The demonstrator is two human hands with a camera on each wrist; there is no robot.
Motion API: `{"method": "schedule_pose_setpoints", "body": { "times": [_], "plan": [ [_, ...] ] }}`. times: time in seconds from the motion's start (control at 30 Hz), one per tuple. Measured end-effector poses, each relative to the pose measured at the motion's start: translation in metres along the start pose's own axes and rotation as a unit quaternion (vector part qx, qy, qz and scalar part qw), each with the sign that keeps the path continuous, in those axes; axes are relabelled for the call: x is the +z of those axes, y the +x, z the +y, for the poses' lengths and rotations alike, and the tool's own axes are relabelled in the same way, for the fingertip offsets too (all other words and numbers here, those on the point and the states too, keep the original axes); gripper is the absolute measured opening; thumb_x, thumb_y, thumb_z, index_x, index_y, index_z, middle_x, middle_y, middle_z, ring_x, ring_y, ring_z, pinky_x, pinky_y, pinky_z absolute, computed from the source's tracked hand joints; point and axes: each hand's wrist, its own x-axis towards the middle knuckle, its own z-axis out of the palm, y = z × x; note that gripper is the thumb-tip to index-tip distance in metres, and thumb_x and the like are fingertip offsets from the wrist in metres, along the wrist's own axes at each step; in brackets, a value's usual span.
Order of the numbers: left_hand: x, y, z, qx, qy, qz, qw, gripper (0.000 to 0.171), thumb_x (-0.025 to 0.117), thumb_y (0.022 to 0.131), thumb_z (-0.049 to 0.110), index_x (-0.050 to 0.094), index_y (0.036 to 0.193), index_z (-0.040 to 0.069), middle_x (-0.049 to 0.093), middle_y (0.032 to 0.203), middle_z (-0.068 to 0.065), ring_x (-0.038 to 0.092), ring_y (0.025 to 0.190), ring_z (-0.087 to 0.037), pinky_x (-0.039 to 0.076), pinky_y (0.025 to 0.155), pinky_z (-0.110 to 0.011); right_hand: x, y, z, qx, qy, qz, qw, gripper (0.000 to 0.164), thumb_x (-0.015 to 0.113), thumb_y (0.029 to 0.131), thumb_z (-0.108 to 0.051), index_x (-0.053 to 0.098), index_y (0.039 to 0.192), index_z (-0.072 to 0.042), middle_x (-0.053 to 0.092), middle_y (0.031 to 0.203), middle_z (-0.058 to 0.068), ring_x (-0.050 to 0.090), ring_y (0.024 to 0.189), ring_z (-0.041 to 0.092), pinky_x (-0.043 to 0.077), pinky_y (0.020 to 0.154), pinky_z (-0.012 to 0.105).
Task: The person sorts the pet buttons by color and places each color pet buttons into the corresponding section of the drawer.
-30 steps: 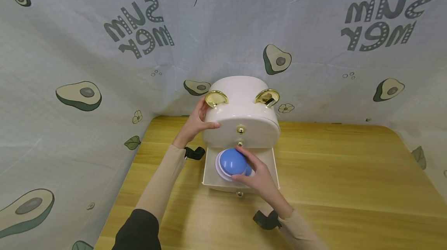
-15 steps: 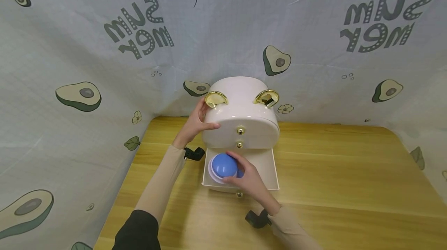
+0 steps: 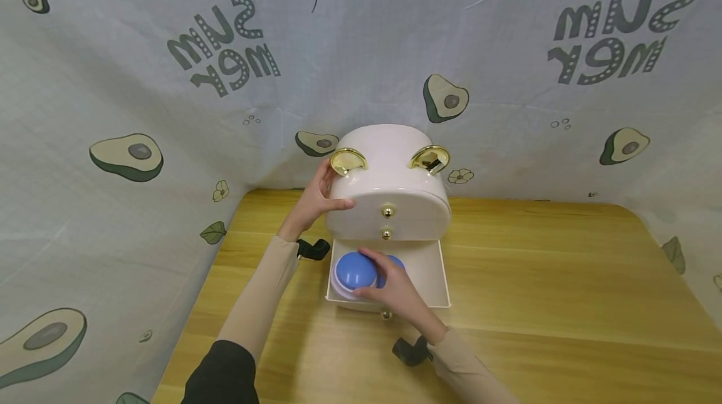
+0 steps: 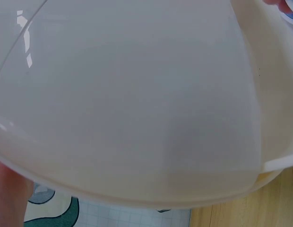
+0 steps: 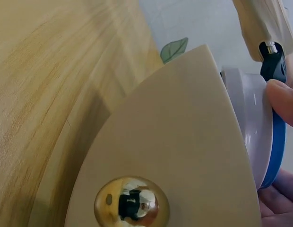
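Observation:
My right hand [image 3: 392, 285] pinches a round pale jar-like thing with a domed blue top [image 3: 356, 270] between thumb and fingers. It is in the left part of the pulled-out bottom drawer [image 3: 425, 279]. A second blue part [image 3: 398, 262] shows behind the fingers; I cannot tell whether it is attached. In the right wrist view, the thing's pale side [image 5: 253, 120] and blue edge stand beside the drawer front [image 5: 175, 127]. My left hand [image 3: 316, 200] grips the left side of the white drawer box [image 3: 389, 169], thumb on its front.
Gold ear shapes [image 3: 348, 161] sit on top of the box, and gold knobs [image 3: 388, 211] mark its front. Wooden table [image 3: 564, 279] surrounds it. A printed cloth [image 3: 361, 47] hangs directly behind. Dark wrist devices [image 3: 410, 352] stick out from both wrists.
My right hand has shifted left with the blue-topped thing, toward the drawer's left wall. More of the second blue part shows now. My left hand has stayed on the box.

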Motion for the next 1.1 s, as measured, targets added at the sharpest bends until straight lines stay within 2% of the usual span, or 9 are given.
{"method": "schedule_pose_setpoints", "body": {
  "times": [0.3,0.47,0.73,0.97,1.1],
  "plan": [
    [-0.008,0.006,-0.023,0.008,0.000,0.002,1.0000,0.095,0.070,0.073,-0.017,0.019,0.149,0.008,0.024,0.154,-0.009,0.020,0.141,-0.015,0.018,0.113,-0.037,-0.001,0.002,0.006,-0.015,-0.051,-0.003,0.999,0.075,0.084,0.070,-0.014,0.050,0.136,-0.004,0.054,0.130,0.015,0.050,0.119,0.035,0.042,0.096,0.052],
    [-0.009,0.006,-0.026,0.017,0.002,0.001,0.9999,0.094,0.072,0.074,-0.013,0.021,0.149,0.010,0.026,0.153,-0.005,0.022,0.140,-0.012,0.019,0.113,-0.036,-0.001,0.002,0.006,-0.010,-0.061,-0.004,0.998,0.075,0.084,0.069,-0.014,0.050,0.136,-0.003,0.055,0.129,0.015,0.050,0.118,0.036,0.042,0.095,0.053],
    [-0.009,0.005,-0.026,0.024,0.004,-0.003,0.9997,0.094,0.081,0.074,0.006,0.024,0.148,0.013,0.028,0.152,-0.002,0.024,0.139,-0.012,0.020,0.113,-0.038,-0.002,0.004,0.011,-0.006,-0.133,0.018,0.991,0.077,0.087,0.063,-0.014,0.054,0.132,-0.003,0.058,0.123,0.014,0.055,0.111,0.036,0.045,0.091,0.052],
    [-0.008,0.006,-0.025,0.017,0.003,0.001,0.9999,0.092,0.071,0.074,-0.013,0.022,0.148,0.010,0.027,0.153,-0.004,0.022,0.140,-0.012,0.019,0.113,-0.036,-0.002,0.006,0.011,0.003,-0.130,0.018,0.991,0.076,0.085,0.066,-0.013,0.052,0.133,0.000,0.056,0.127,0.018,0.053,0.113,0.037,0.043,0.093,0.053],
    [-0.006,0.005,-0.020,0.007,0.002,0.002,1.0000,0.092,0.068,0.074,-0.017,0.020,0.148,0.006,0.024,0.154,-0.009,0.020,0.141,-0.014,0.018,0.114,-0.037,-0.002,0.007,0.011,0.002,-0.124,0.019,0.992,0.075,0.083,0.068,-0.009,0.049,0.134,0.002,0.052,0.130,0.021,0.052,0.116,0.039,0.042,0.096,0.053]
  ]
}}
